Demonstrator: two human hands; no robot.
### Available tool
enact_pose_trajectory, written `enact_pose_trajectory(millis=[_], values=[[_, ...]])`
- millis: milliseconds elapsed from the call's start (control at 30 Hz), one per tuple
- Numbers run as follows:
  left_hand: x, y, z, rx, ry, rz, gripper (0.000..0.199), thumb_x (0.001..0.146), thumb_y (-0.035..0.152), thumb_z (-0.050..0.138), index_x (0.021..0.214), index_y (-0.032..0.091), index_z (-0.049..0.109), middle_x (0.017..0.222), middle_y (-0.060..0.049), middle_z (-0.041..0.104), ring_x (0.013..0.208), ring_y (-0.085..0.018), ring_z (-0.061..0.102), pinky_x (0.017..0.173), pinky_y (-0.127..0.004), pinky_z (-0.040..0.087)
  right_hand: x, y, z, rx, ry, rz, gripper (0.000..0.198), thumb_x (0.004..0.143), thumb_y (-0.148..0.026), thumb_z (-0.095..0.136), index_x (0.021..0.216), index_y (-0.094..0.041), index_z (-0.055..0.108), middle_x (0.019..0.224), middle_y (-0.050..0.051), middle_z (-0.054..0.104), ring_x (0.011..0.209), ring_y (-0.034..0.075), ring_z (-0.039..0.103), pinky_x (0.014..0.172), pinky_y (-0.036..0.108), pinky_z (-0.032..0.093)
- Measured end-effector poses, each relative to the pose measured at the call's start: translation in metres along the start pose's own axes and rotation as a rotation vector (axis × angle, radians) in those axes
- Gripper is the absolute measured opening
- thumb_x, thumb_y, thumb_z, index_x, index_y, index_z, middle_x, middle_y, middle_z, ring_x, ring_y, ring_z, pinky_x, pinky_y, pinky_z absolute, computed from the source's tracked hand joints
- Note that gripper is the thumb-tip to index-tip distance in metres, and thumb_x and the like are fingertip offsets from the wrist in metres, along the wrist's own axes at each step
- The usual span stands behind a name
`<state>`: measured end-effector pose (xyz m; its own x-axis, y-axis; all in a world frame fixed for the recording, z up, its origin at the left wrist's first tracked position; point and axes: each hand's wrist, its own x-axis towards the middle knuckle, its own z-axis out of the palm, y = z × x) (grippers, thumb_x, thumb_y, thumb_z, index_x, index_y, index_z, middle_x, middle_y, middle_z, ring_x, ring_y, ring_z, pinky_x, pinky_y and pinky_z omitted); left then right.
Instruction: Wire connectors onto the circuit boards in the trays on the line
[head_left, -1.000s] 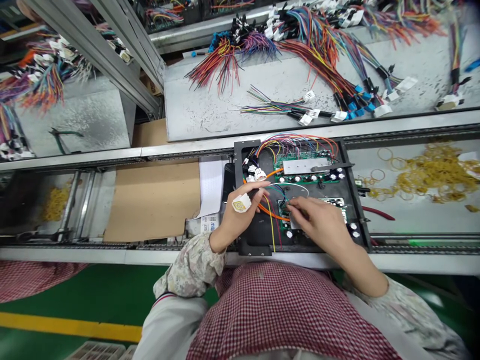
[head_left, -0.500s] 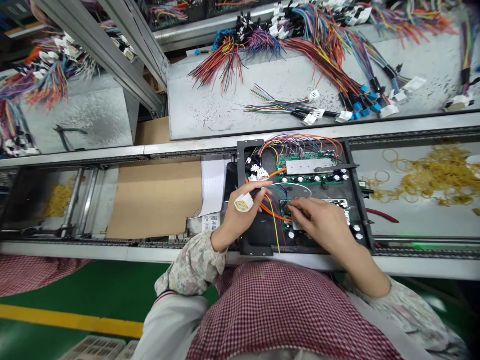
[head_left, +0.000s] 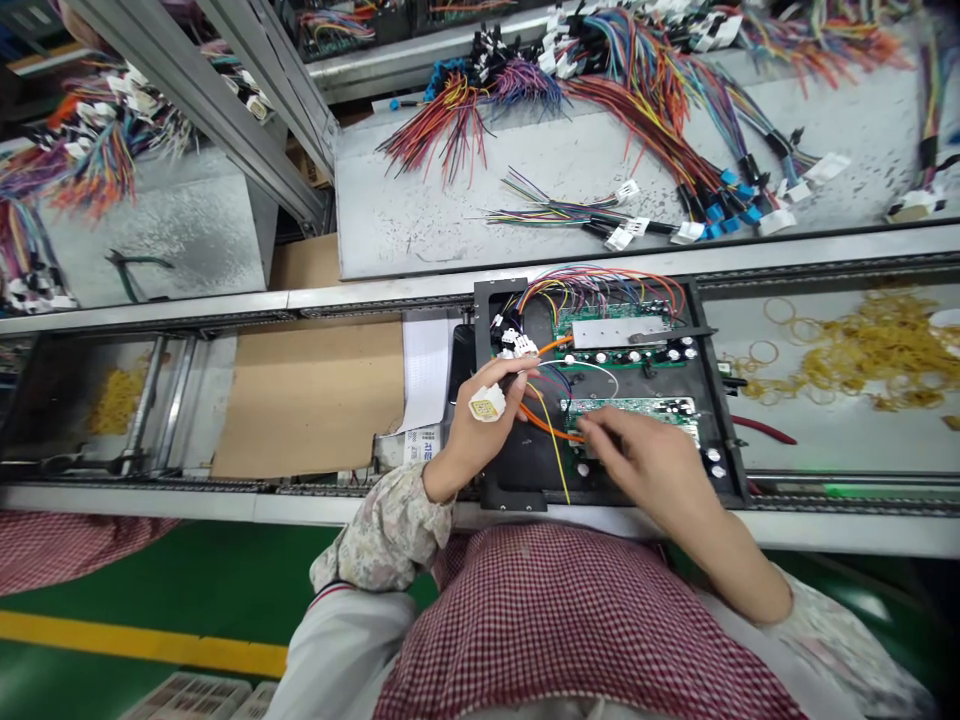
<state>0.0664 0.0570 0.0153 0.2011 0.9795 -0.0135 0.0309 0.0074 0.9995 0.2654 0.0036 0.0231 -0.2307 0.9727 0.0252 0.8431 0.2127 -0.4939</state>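
My left hand (head_left: 484, 415) is closed around a wire harness, whose white plug (head_left: 487, 402) with a yellowish face rests against the back of the thumb side. From its fingertips loose wires fan out, among them a yellow wire (head_left: 556, 450) hanging down and a white wire (head_left: 600, 366) curving right. My right hand (head_left: 645, 455) pinches at the left part of the lower circuit board (head_left: 637, 406), where thin dark wires lead to the fingertips; the tip held there is hidden. Both boards, the upper circuit board (head_left: 559, 322) included, sit in a black tray (head_left: 525, 490).
The tray lies across a conveyor with metal rails (head_left: 337, 502). Cardboard (head_left: 315, 400) lies left of it, a pile of yellow rubber bands (head_left: 877, 345) right. Bundles of coloured wire harnesses (head_left: 645, 80) cover the shelf behind. Green-handled pliers (head_left: 135, 265) lie far left.
My right hand has shifted slightly downward over the lower board. A red wire that hung beside the yellow one no longer hangs there. My left hand has stayed nearly still.
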Motion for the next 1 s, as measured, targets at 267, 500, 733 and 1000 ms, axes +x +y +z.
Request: enact_pose_trajectory(millis=[267,500,733,1000], values=[[-0.001,0.0,0.0,-0.01,-0.014,-0.026,0.027,0.095,0.036,0.058,0.11,0.017,0.068,0.095,-0.008,0.073,0.076,-0.014,0.071,0.053,-0.019,0.055,0.012,0.024,0.014,-0.107,-0.022,-0.069,0.033,0.098,-0.037,0.044,0.094,-0.021,0.072,0.07,0.004,0.063,0.068,0.019,0.063,0.059,0.028,0.036],[-0.001,-0.001,0.0,-0.025,-0.013,-0.029,0.027,0.095,0.036,0.059,0.111,0.016,0.068,0.095,-0.008,0.073,0.076,-0.014,0.072,0.054,-0.019,0.056,0.013,0.024,0.016,-0.116,0.01,-0.114,0.031,0.098,-0.036,0.047,0.094,-0.021,0.073,0.067,0.002,0.059,0.064,0.018,0.06,0.057,0.027,0.034],[-0.001,-0.001,-0.001,-0.016,-0.016,-0.037,0.028,0.095,0.037,0.058,0.111,0.016,0.067,0.096,-0.009,0.073,0.077,-0.015,0.072,0.054,-0.02,0.056,0.015,0.024,0.014,-0.104,-0.044,-0.107,0.029,0.097,-0.034,0.049,0.093,-0.021,0.074,0.069,0.003,0.061,0.064,0.018,0.061,0.058,0.028,0.035],[-0.002,-0.001,0.0,-0.015,-0.008,-0.043,0.028,0.094,0.037,0.059,0.11,0.016,0.068,0.096,-0.009,0.073,0.075,-0.014,0.071,0.055,-0.021,0.055,0.015,0.024,0.013,-0.068,-0.043,-0.125,0.028,0.096,-0.032,0.05,0.093,-0.02,0.075,0.072,0.004,0.065,0.065,0.017,0.062,0.058,0.027,0.037]])
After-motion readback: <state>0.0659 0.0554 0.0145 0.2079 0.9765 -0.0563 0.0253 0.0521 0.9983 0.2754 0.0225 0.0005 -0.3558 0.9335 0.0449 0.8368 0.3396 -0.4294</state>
